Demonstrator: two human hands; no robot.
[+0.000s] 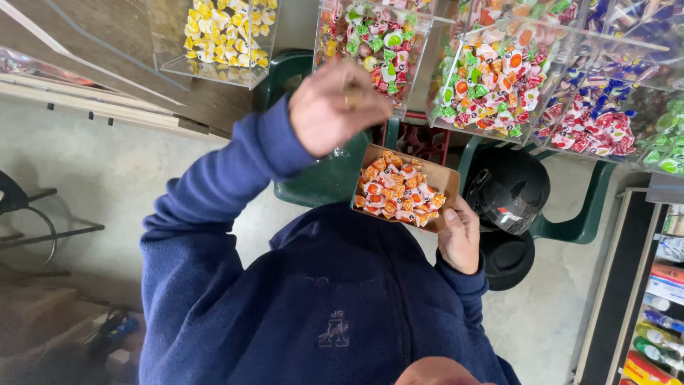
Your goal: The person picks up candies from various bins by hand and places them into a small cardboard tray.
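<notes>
The left hand (pixel 329 107) is raised above the far left corner of the cardboard tray (pixel 443 178), fingers bunched tight toward the palm. A small tan-coloured bit shows at the fingertips, but I cannot tell whether it is a sweet or only a knuckle. The blue sleeve (pixel 228 175) runs down from it to the left.

The right hand (pixel 459 239) grips the tray at its near right corner, thumb on the rim and the other fingers hidden beneath. The tray is heaped with orange-and-white wrapped sweets (pixel 395 191), level with the rim in places.

For this handling to go well, the tray looks to be the weak point. It is held by one corner only, so the far end may sag; a flatter palm under the middle would keep the heap from sliding. The left hand does best working straight over the tray, low and close, so anything that slips lands among the sweets and not on the concrete floor (pixel 107 171).

Farther off stand clear bins — yellow sweets (pixel 224 32) far left, red-and-green ones (pixel 374 43) just beyond the raised hand, and orange-and-green ones (pixel 491 78) to the right. A black helmet (pixel 507 191) sits on a green chair (pixel 570 224) right of the tray.
</notes>
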